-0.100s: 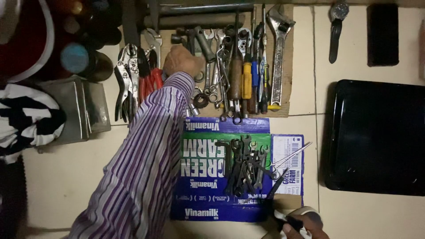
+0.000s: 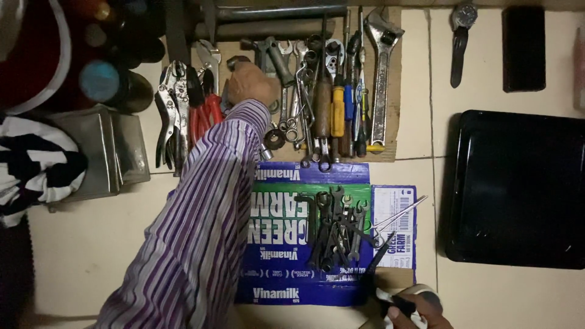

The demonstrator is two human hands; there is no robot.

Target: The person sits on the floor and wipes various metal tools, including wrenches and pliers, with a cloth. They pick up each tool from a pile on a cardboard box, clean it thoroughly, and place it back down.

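the left hand (image 2: pixel 251 84) closes on a grey metal wrench (image 2: pixel 234 63) in the tool row, picking mid-step; the right hand (image 2: pixel 415 312) grips a white-wrapped handle (image 2: pixel 390 300), needing a clean lift next.

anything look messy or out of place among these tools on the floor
Mostly orderly: the upper tools lie in neat rows. The small wrenches on the flattened carton are heaped crisscross instead, under a long thin rod lying askew.

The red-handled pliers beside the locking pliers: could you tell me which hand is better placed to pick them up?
Probably the left hand: it is stretched out over the tool row, right beside the red-handled pliers. The right hand is at the near edge and already grips a dark tool.
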